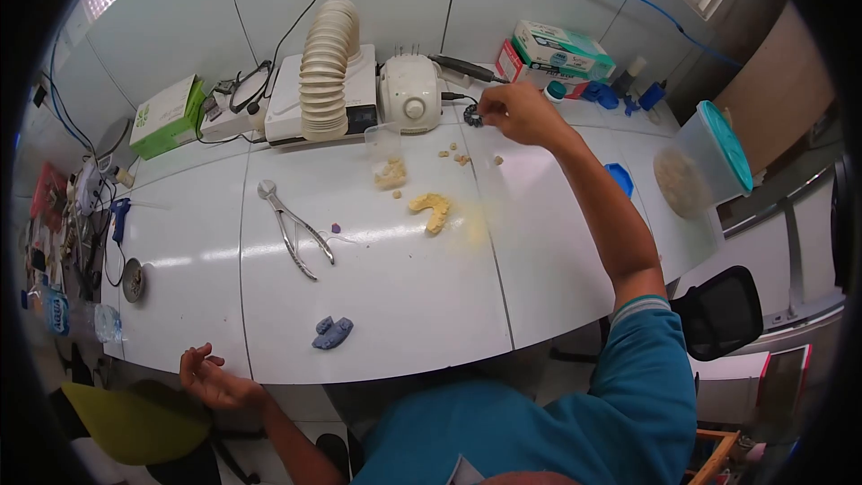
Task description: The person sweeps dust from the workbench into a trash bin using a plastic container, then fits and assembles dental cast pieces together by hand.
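While the left hand [217,383], loosely curled and empty, is held at the glossy white tabletop [395,305], shiny metal pliers [277,203], lumpy blue-grey pieces [335,334] and a chalky yellow horseshoe-shaped block [441,207] are laid out; a coiled black cord [472,115] is seen beside the right hand [523,114], its fingers bent nearly together, any grip impossible to tell.

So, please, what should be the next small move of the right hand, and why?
Probably the right hand should take the slim black pen-shaped handpiece: it lies beside the rounded white control unit, close to that hand. The curved yellow plaster-like dental model lies untouched on the white table. Whether the hand touches the black coiled cable is unclear.
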Demonstrator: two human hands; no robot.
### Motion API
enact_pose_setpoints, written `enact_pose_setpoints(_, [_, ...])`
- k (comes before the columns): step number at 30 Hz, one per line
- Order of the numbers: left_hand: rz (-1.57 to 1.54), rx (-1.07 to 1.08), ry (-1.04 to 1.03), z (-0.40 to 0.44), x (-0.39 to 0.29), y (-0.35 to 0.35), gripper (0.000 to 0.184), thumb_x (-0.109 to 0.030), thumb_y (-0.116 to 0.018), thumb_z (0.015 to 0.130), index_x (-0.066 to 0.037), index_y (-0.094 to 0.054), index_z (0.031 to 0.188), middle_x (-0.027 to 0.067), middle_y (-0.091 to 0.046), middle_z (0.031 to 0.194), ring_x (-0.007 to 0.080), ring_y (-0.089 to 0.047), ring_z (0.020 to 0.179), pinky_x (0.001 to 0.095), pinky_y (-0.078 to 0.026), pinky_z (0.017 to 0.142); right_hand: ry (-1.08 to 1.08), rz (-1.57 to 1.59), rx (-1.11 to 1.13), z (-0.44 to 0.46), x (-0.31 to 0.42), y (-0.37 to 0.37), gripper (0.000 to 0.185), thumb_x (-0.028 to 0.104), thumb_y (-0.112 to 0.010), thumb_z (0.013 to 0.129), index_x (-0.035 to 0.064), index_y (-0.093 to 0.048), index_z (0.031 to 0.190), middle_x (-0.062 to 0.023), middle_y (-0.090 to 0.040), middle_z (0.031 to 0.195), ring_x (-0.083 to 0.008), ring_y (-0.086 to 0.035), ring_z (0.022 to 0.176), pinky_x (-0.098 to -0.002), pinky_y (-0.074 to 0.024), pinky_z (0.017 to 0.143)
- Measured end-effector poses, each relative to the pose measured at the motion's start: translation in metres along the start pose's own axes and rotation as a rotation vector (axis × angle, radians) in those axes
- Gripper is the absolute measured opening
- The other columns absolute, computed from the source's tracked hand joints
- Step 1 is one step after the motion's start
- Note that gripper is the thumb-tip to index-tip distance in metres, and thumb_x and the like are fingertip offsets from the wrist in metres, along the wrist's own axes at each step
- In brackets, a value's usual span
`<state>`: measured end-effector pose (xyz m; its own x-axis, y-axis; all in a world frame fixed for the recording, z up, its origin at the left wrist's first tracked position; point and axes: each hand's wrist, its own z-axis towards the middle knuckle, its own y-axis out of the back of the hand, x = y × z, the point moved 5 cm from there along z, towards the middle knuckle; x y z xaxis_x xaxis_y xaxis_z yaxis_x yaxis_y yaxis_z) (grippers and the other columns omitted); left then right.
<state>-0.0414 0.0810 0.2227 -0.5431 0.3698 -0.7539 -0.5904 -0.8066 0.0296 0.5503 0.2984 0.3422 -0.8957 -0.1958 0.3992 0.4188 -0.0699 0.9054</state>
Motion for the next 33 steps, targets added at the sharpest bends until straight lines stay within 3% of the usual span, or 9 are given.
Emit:
enact_pose_setpoints(6, [0.007, 0.042, -0.032, 0.0, -0.005, 0.002, 0.035, -0.021, -0.049, 0.112, 0.001, -0.057, 0.138, 0.0109, -0.065, 0.119, 0.0208, -0.063, 0.102, 0.0333, -0.043, 0.08, 0.014, -0.053, 0.133, -0.054, -0.004, -0.019, 0.013, 0.002, -0.079, 0.087, 0.002, -0.078, 0.1, -0.0167, -0.079, 0.096, -0.0347, -0.076, 0.093, -0.0438, -0.0581, 0.084])
enact_pose_setpoints(16, [-0.038, 0.055, -0.027, 0.002, -0.004, 0.001, 0.034, -0.017, -0.05, 0.112, 0.002, -0.056, 0.14, 0.011, -0.066, 0.118, 0.0197, -0.063, 0.102, 0.0328, -0.043, 0.08, 0.088, 0.126, -0.098, -0.002, -0.014, -0.047, 0.019, -0.001, -0.076, 0.09, 0.0014, -0.079, 0.109, -0.0184, -0.081, 0.102, -0.0349, -0.078, 0.094, -0.0436, -0.0593, 0.086])
enact_pose_setpoints(19, [-0.021, 0.049, -0.022, 0.002, 0.002, 0.004, 0.032, -0.015, -0.049, 0.113, 0.002, -0.057, 0.139, 0.0109, -0.066, 0.118, 0.0185, -0.063, 0.101, 0.0318, -0.043, 0.08, 0.085, 0.09, -0.116, -0.003, -0.001, -0.047, 0.023, -0.001, -0.075, 0.093, 0.0044, -0.079, 0.114, -0.0145, -0.08, 0.114, -0.0325, -0.075, 0.107, -0.043, -0.0582, 0.093])
enact_pose_setpoints(22, [-0.02, 0.042, -0.016, 0.001, 0.002, 0.003, 0.031, -0.013, -0.048, 0.113, 0.002, -0.058, 0.138, 0.0105, -0.066, 0.118, 0.018, -0.063, 0.1, 0.0312, -0.043, 0.079, 0.192, 0.063, 0.085, -0.024, 0.032, -0.039, 0.027, -0.001, -0.072, 0.095, 0.0087, -0.08, 0.118, -0.0084, -0.075, 0.128, -0.0285, -0.068, 0.122, -0.0412, -0.0557, 0.101])
enact_pose_setpoints(25, [-0.018, 0.033, 0.003, 0.001, 0.0, 0.003, 0.029, -0.011, -0.048, 0.112, 0.002, -0.058, 0.136, 0.0102, -0.066, 0.116, 0.0182, -0.064, 0.099, 0.0312, -0.043, 0.079, 0.387, -0.082, 0.158, -0.034, 0.043, -0.048, 0.032, -0.007, -0.07, 0.095, 0.0097, -0.08, 0.12, -0.0063, -0.071, 0.133, -0.0274, -0.063, 0.128, -0.0393, -0.0545, 0.104])
enact_pose_setpoints(28, [-0.033, 0.039, 0.003, 0.002, -0.003, 0.002, 0.029, -0.009, -0.048, 0.112, 0.002, -0.059, 0.136, 0.0098, -0.067, 0.115, 0.0186, -0.064, 0.099, 0.0313, -0.043, 0.079, 0.386, -0.116, 0.219, -0.023, 0.036, -0.06, 0.03, -0.001, -0.072, 0.096, 0.0131, -0.08, 0.121, -0.0029, -0.071, 0.133, -0.0253, -0.064, 0.124, -0.0389, -0.0536, 0.105])
enact_pose_setpoints(33, [-0.06, 0.037, -0.009, 0.003, 0.001, 0.002, 0.03, -0.007, -0.049, 0.11, 0.002, -0.058, 0.136, 0.0092, -0.067, 0.114, 0.0188, -0.064, 0.1, 0.0309, -0.042, 0.078, 0.429, -0.012, 0.063, -0.016, 0.032, -0.057, 0.03, 0.0, -0.074, 0.095, 0.0123, -0.079, 0.122, -0.0045, -0.072, 0.131, -0.0264, -0.063, 0.122, -0.0403, -0.0523, 0.106])
